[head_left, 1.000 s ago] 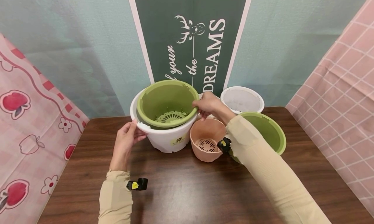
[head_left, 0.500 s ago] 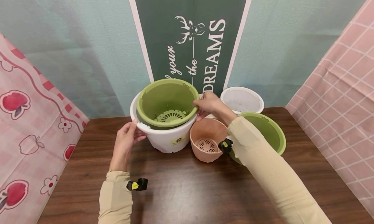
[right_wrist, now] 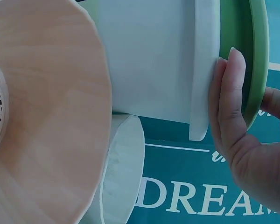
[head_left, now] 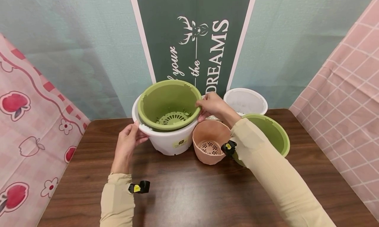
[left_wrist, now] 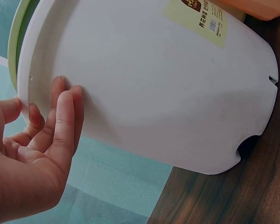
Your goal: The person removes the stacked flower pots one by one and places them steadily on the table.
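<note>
A white plastic flowerpot with a yellow label stands upright on the table. Nested inside it, its rim raised above the white one, is a green flowerpot with a slotted bottom. My left hand pinches the white pot's rim at the left; in the left wrist view the thumb lies on the rim and the other fingers are under it, against the wall. At the right, my right hand holds the green pot's rim between thumb and fingers, which lie beside the white rim in the right wrist view.
Just right of the white pot stands a peach flowerpot with a perforated bottom. Farther right are a second green pot, partly behind my right forearm, and a white pot near the back edge. A printed curtain hangs behind the wooden table.
The inner green pot has shifted very slightly up and left. My right fingers below its rim have straightened a little; my left hand stays in place.
</note>
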Motion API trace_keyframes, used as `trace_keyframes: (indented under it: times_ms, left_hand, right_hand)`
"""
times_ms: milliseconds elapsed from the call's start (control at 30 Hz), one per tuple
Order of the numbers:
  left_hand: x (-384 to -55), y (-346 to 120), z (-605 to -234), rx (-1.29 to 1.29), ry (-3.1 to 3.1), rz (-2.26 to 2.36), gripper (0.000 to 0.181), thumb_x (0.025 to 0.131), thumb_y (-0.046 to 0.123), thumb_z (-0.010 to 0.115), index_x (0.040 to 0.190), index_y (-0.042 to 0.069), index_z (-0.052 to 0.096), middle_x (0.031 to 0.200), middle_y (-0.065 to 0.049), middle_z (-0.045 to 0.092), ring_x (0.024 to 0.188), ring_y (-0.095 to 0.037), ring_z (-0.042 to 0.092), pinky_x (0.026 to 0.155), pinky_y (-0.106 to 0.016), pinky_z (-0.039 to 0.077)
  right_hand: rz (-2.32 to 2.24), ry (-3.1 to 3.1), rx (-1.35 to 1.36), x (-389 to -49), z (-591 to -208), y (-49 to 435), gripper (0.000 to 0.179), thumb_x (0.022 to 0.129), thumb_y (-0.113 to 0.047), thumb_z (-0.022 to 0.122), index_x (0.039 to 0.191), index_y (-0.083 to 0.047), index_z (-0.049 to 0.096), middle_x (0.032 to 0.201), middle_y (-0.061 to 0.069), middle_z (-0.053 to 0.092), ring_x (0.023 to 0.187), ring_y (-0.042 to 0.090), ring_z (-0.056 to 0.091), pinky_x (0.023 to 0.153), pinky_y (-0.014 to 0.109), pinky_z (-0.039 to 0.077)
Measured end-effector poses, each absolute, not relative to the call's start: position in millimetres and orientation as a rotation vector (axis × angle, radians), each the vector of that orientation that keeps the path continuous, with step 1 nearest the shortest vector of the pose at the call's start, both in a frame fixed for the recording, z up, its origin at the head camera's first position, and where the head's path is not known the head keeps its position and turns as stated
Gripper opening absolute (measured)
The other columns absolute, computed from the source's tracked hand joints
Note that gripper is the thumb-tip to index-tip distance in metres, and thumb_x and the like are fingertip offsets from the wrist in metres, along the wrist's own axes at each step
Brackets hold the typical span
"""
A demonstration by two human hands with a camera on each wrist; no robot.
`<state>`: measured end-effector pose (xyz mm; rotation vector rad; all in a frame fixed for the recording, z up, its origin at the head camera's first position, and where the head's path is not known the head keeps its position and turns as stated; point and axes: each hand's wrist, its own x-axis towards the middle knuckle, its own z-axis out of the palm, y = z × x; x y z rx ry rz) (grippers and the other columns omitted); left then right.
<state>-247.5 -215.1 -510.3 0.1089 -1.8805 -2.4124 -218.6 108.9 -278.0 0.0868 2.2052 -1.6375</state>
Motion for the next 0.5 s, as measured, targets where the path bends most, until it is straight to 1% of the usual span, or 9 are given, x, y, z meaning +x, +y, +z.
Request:
trace_keyframes:
  times_ms: [133,300,333,400,500]
  left_hand:
    - [-246.9,-214.5,-510.2,0.128,-1.882,-2.414,0.05,0.085,0.045,0.061,0.103,-0.001,0.055,0.089,-0.025,0.063,0.083,-0.037,0.064,0.068,-0.044,0.054]
    - [-242.2,-213.8,-504.3,0.094,-1.903,-2.419,0.045,0.086,0.044,0.059,0.102,0.002,0.057,0.088,-0.021,0.065,0.082,-0.033,0.065,0.069,-0.042,0.054]
    - [-230.7,-209.0,-487.7,0.064,-1.879,-2.457,0.041,0.089,0.04,0.057,0.1,0.001,0.057,0.085,-0.02,0.065,0.08,-0.032,0.065,0.069,-0.041,0.054]
    - [-223.1,-206.7,-475.3,0.042,-1.884,-2.474,0.037,0.09,0.038,0.056,0.098,0.002,0.059,0.084,-0.018,0.066,0.079,-0.029,0.066,0.068,-0.039,0.055]
    - [-208.5,-199.7,-449.5,0.044,-1.878,-2.502,0.031,0.092,0.031,0.055,0.094,0.001,0.06,0.081,-0.017,0.066,0.076,-0.027,0.066,0.067,-0.037,0.055]
  right_hand:
    - [-1.659,2.194,0.079,-218.0,-278.4,109.4,0.017,0.088,-0.004,0.049,0.084,0.012,0.053,0.056,0.015,0.059,0.045,0.02,0.061,0.055,0.031,0.055]
    - [-1.701,2.174,0.072,-217.5,-277.1,109.0,0.018,0.089,-0.003,0.048,0.091,0.014,0.053,0.058,0.015,0.059,0.047,0.02,0.061,0.061,0.035,0.055]
    - [-1.712,2.169,0.072,-217.5,-276.6,108.8,0.018,0.089,-0.003,0.047,0.091,0.014,0.053,0.058,0.015,0.059,0.047,0.021,0.061,0.061,0.035,0.055]
    - [-1.732,2.157,0.073,-217.6,-275.5,108.2,0.018,0.09,-0.002,0.047,0.092,0.015,0.051,0.059,0.015,0.059,0.048,0.021,0.062,0.062,0.035,0.056]
    - [-1.751,2.144,0.069,-217.6,-273.5,107.2,0.016,0.09,-0.002,0.046,0.092,0.014,0.048,0.06,0.015,0.059,0.049,0.021,0.062,0.062,0.035,0.056]
